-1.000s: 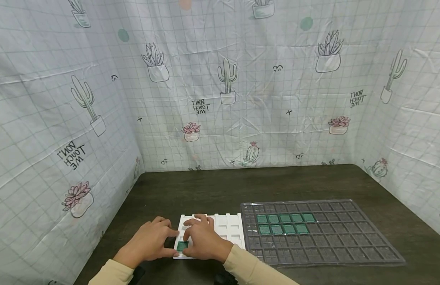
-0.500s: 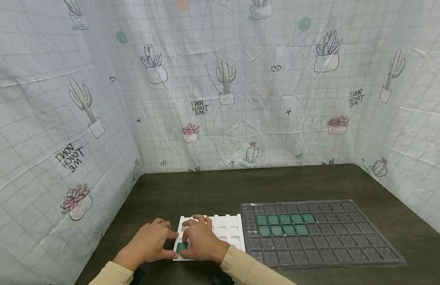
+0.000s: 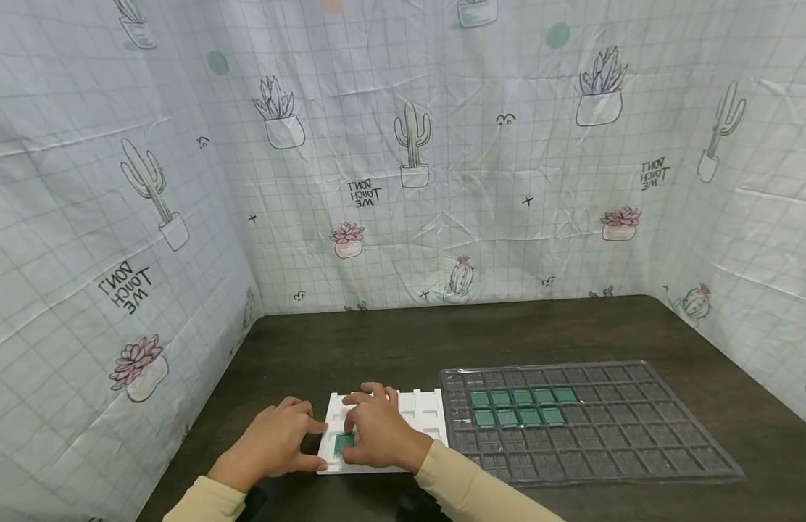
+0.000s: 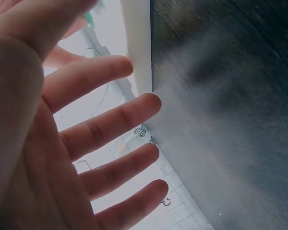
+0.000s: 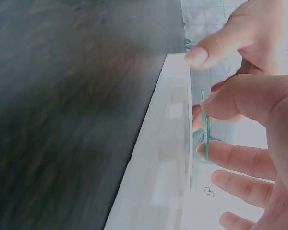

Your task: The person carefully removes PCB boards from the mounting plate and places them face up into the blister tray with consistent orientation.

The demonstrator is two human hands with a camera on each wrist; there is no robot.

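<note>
My right hand point(image 3: 380, 431) pinches a small green square circuit board point(image 3: 343, 443) between thumb and index finger. In the right wrist view the board point(image 5: 206, 127) is seen edge-on, held a little above the white compartmented tray point(image 5: 156, 177). At the tray's left edge in the head view, my left hand point(image 3: 272, 442) rests with thumb and index finger spread along the side. The left wrist view shows the fingers of that hand point(image 4: 105, 127) fairly straight and apart, gripping nothing. Part of the tray point(image 3: 435, 426) is hidden behind the right hand.
Right of the white tray lies a large clear plastic tray point(image 3: 612, 428) with many square pockets. Two rows of green boards point(image 3: 522, 397) sit in its left back part. Both trays lie on a dark wooden table point(image 3: 377, 344), enclosed by patterned cloth point(image 3: 507, 159).
My right hand has lifted the circuit board from the tray's near left corner and shifted it slightly right. My left hand has stayed at the tray's edge.
</note>
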